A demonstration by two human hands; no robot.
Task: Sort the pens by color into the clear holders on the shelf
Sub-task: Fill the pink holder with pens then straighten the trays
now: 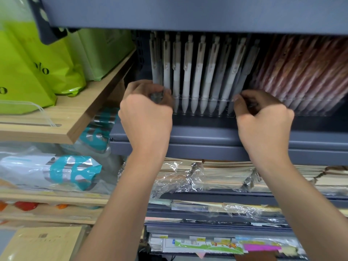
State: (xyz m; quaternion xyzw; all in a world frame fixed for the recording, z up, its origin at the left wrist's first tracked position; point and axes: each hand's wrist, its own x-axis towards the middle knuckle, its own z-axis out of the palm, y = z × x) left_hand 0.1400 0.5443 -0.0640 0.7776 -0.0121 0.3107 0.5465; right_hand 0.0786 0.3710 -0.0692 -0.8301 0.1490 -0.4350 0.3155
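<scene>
Several pale grey-white pens point(197, 72) stand side by side in a clear holder point(205, 110) on a blue-grey shelf point(207, 136). To their right, several dark red pens point(305, 72) fill another clear holder point(320, 110). My left hand point(146, 112) has its fingers closed around the lower end of the leftmost pale pen point(157, 72) at the holder's left end. My right hand point(263, 115) pinches at the holder's front rim, at the right end of the pale row beside a greyer pen point(244, 72). What its fingertips hold is hidden.
A blue-grey shelf board point(188, 12) hangs low over the pens. A wooden shelf point(62, 119) with lime green bags point(28, 72) is at left. Below lie plastic-wrapped notebooks point(216, 176) and white-and-teal packets point(66, 170).
</scene>
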